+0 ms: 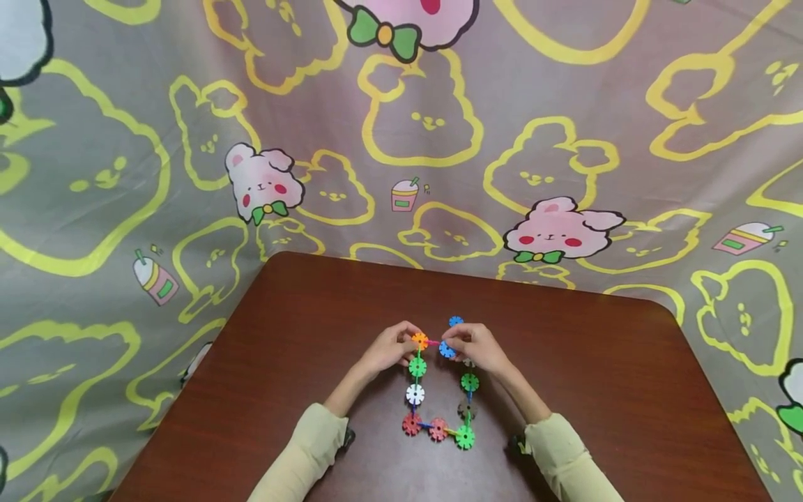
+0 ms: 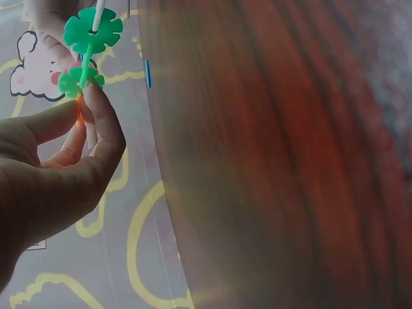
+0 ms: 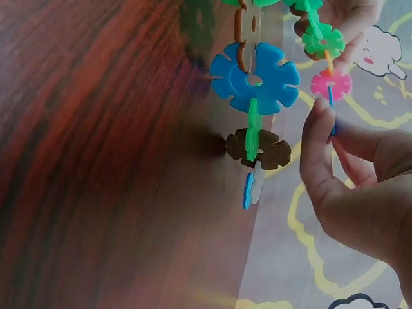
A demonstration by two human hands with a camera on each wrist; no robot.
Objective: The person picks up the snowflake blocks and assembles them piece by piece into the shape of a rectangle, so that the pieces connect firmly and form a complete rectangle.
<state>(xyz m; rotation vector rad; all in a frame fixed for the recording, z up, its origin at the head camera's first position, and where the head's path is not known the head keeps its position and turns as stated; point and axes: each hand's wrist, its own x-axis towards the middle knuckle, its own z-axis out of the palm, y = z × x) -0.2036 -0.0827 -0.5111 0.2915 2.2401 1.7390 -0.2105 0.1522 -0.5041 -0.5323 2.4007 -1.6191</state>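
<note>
A chain of notched plastic interlocking discs, bent into a rough rectangle, lies between the hands in the head view. At its far left corner, my left hand [image 1: 389, 348] pinches an orange disc [image 1: 419, 340] between thumb and fingertips. My right hand [image 1: 482, 348] pinches a blue disc [image 1: 447, 349], joined through a pink disc [image 3: 331, 84] to the left portion. Down the left side run a green disc [image 1: 417, 367] and a white disc [image 1: 415, 394]. Along the near side, a red disc [image 1: 412, 424] leads to a green corner disc [image 1: 465, 437]. The right hand partly hides the chain's right side.
The chain is over a brown wooden table [image 1: 301, 328]. Another blue disc [image 1: 456, 321] shows just beyond the right hand. A grey curtain with cartoon prints [image 1: 439, 188] hangs behind the table's far edge and along its left side.
</note>
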